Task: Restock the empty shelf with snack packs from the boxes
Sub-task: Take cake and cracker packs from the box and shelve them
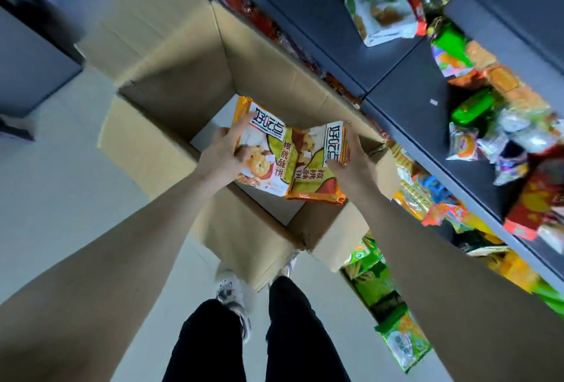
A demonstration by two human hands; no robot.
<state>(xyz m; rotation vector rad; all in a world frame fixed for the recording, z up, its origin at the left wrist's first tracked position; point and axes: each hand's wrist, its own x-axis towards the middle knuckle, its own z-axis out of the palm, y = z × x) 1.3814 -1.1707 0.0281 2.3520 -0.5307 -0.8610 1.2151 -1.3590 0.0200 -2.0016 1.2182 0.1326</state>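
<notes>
An open cardboard box [171,82] stands on the floor in front of my feet, its flaps spread out. Above its opening I hold two orange and white snack packs side by side. My left hand [224,154] grips the left snack pack [268,149] by its left edge, thumb on the front. My right hand [351,155] grips the right snack pack [317,168] along its right edge. The packs overlap slightly in the middle. The box's pale bottom shows beneath them. To the right runs a dark shelf [406,100] with a bare stretch.
Shelves on the right carry mixed snacks: a white and green pack [378,9], green bags [473,107] and red packs [537,198]. Lower shelves hold green packs [375,278]. A dark cabinet [30,70] stands left. My legs and shoes [232,293] are below the box.
</notes>
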